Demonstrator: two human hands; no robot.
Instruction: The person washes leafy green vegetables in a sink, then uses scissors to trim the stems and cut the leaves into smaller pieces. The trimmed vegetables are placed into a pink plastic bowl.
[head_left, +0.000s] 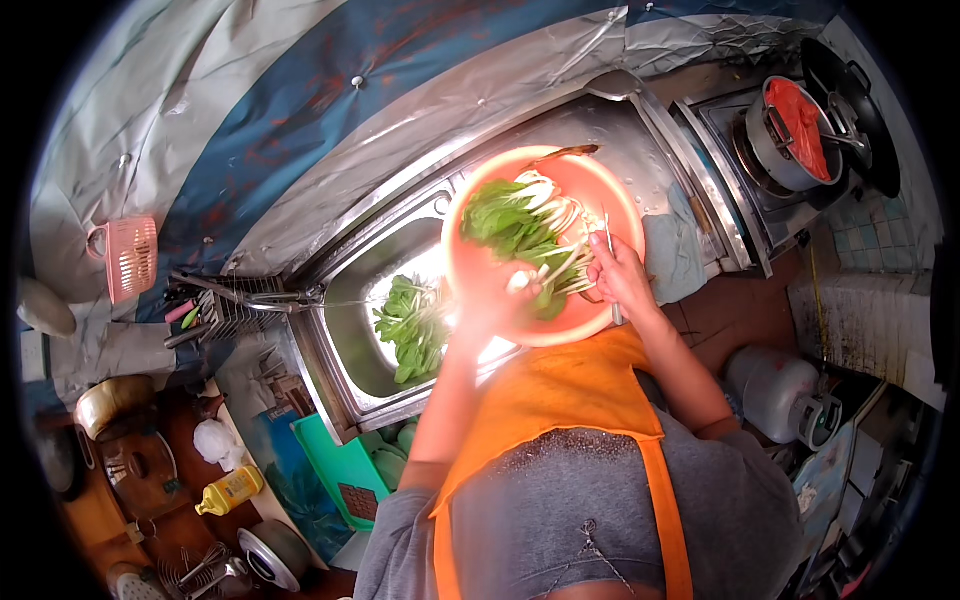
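Observation:
A pink plastic basin (622, 202) sits at the sink's right side and holds leafy greens (506, 217) with white stems. Inside it, my right hand (619, 274) grips a thin-bladed knife (617, 311) beside the stems. My left hand (510, 296), washed out by glare, is over the basin's near left part with its fingers around the white base of a leafy green (521, 281). More greens (411, 326) lie in the steel sink (349, 330), left of my left forearm. A brown, wilted-looking strip (574, 151) lies over the basin's far rim.
A faucet (262, 300) and wire rack (244, 319) stand at the sink's left. A bluish cloth (675, 255) lies right of the basin. Further right, a pot (769, 154) with a red plastic bag sits on a gas stove (724, 120). A gas cylinder (769, 394) stands below right.

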